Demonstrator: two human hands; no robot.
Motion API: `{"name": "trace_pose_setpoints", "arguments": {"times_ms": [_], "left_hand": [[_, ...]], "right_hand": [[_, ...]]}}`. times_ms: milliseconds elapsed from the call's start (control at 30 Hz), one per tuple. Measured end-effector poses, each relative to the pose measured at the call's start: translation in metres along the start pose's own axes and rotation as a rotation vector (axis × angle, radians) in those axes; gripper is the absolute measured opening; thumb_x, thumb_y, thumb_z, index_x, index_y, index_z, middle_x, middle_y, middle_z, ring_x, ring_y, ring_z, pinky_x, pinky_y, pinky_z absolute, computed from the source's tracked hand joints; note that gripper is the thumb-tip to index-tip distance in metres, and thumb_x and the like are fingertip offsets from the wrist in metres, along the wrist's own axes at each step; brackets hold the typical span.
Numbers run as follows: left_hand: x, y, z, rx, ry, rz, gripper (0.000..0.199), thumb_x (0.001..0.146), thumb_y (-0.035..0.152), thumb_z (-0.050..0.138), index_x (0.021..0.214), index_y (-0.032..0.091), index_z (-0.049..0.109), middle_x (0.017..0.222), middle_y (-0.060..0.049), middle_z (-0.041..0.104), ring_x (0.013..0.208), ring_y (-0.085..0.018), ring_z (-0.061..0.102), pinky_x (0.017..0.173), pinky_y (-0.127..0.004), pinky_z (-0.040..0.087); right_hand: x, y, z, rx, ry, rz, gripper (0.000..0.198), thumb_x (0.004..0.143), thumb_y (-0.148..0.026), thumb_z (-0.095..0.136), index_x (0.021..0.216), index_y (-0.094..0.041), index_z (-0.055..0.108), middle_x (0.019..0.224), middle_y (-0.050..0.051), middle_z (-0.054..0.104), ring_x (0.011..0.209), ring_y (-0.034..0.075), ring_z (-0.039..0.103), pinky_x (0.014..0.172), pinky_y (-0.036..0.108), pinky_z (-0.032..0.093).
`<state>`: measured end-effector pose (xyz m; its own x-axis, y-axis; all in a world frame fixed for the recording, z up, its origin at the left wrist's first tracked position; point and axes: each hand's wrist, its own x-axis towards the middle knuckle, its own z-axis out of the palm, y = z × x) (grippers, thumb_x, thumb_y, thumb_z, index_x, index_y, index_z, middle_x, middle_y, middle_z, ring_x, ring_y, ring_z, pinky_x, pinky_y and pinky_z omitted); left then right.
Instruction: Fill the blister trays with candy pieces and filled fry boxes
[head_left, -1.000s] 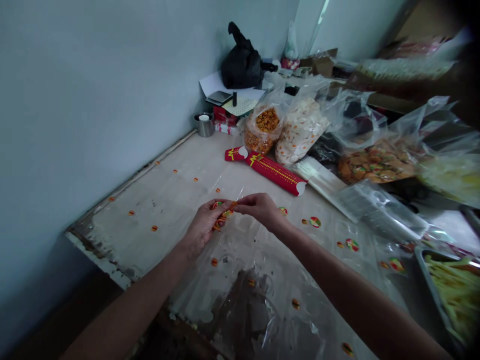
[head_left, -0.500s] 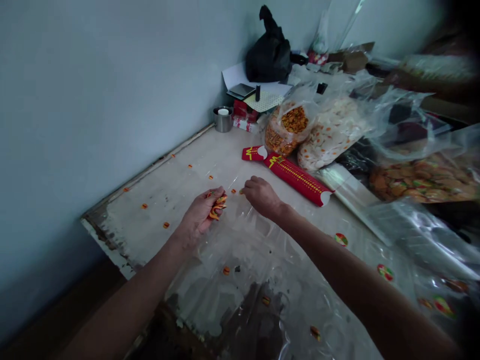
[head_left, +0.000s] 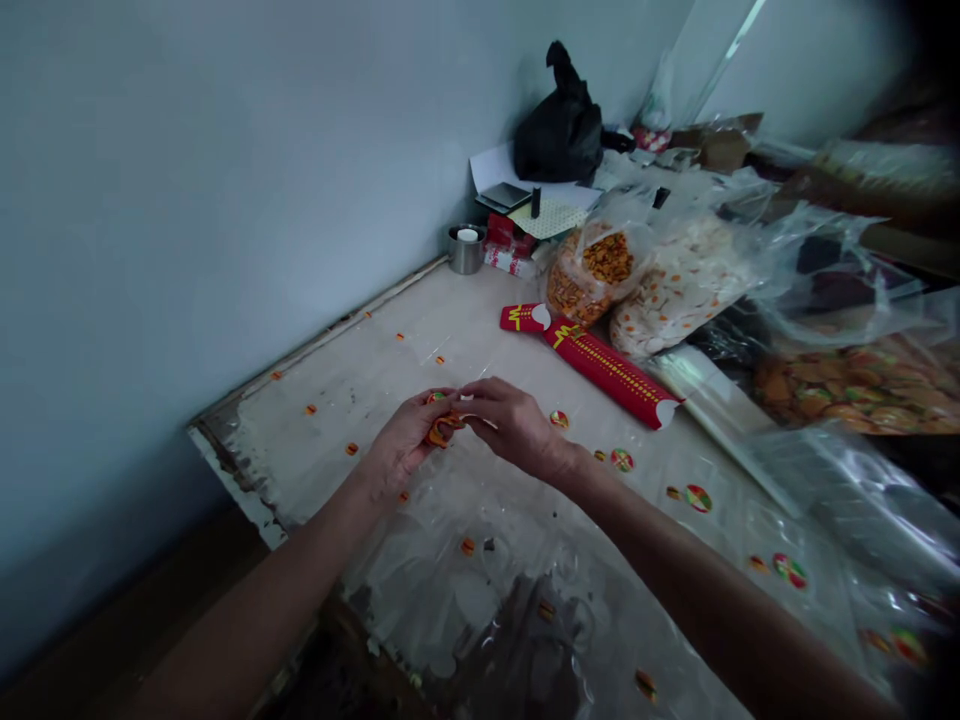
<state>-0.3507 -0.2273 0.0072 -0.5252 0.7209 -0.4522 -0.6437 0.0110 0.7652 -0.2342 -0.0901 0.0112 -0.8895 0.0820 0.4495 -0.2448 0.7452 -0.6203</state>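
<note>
My left hand (head_left: 409, 430) is closed around a bunch of small orange, red and green printed pieces (head_left: 444, 432), some of them folded or curled. Against it, my right hand (head_left: 517, 425) pinches at the top of the bunch; what lies between its fingertips is mostly hidden. Beneath both hands, clear plastic sheeting (head_left: 510, 500) covers the table. To the right of my right hand lies a round pizza-like printed disc (head_left: 559, 419), and another disc (head_left: 622, 460) sits beside a tiny burger-shaped piece (head_left: 600, 455). Several more burger-shaped pieces (head_left: 351, 449) are spread in rows.
A red printed carton sleeve (head_left: 611, 372) lies behind my hands. Bags of orange pieces (head_left: 600, 270), white pieces (head_left: 679, 290) and discs (head_left: 847, 385) crowd the right. A metal cup (head_left: 466, 255) and a black bag (head_left: 559, 135) stand at the back by the wall.
My right hand has come left from the row of burger-shaped pieces to the bunch in my left hand. Discs and a burger-shaped piece now show right of it. The view has shifted slightly.
</note>
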Motion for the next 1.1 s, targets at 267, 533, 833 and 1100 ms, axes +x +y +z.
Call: {"name": "trace_pose_setpoints", "arguments": {"times_ms": [267, 533, 833, 1100], "left_hand": [[0.013, 0.036, -0.024, -0.131, 0.057, -0.029, 0.019, 0.085, 0.011, 0.056, 0.098, 0.007, 0.069, 0.086, -0.013, 0.070, 0.055, -0.010, 0.060, 0.043, -0.019, 0.043], [0.016, 0.051, -0.055, 0.099, -0.137, 0.050, 0.022, 0.090, 0.025, 0.067, 0.103, 0.009, 0.074, 0.104, -0.017, 0.073, 0.060, -0.009, 0.059, 0.043, -0.015, 0.040], [0.018, 0.049, -0.053, 0.367, -0.078, 0.077, 0.019, 0.076, 0.031, 0.082, 0.077, 0.013, 0.077, 0.078, -0.011, 0.075, 0.051, -0.009, 0.056, 0.045, -0.019, 0.040], [0.023, 0.077, -0.097, 0.132, 0.041, 0.154, 0.025, 0.072, 0.008, 0.069, 0.095, 0.011, 0.076, 0.097, -0.013, 0.074, 0.059, -0.008, 0.060, 0.045, -0.017, 0.040]], "right_hand": [[0.062, 0.050, 0.007, -0.300, 0.112, 0.388, 0.011, 0.090, -0.021, 0.070, 0.095, -0.019, 0.080, 0.098, 0.009, 0.073, 0.087, 0.021, 0.065, 0.077, 0.030, 0.048], [0.079, 0.051, 0.021, -0.703, -0.352, 0.111, 0.030, 0.091, -0.002, 0.052, 0.102, -0.014, 0.077, 0.101, 0.014, 0.074, 0.104, 0.028, 0.062, 0.086, 0.036, 0.043], [0.098, 0.023, 0.035, 0.407, -0.097, 0.416, 0.016, 0.079, -0.031, 0.074, 0.087, -0.018, 0.079, 0.076, 0.003, 0.075, 0.068, 0.015, 0.065, 0.064, 0.025, 0.049], [0.175, 0.082, 0.062, -0.010, 0.055, 0.670, 0.015, 0.069, -0.026, 0.080, 0.080, -0.015, 0.078, 0.064, 0.002, 0.071, 0.061, 0.014, 0.064, 0.055, 0.022, 0.044]]}}
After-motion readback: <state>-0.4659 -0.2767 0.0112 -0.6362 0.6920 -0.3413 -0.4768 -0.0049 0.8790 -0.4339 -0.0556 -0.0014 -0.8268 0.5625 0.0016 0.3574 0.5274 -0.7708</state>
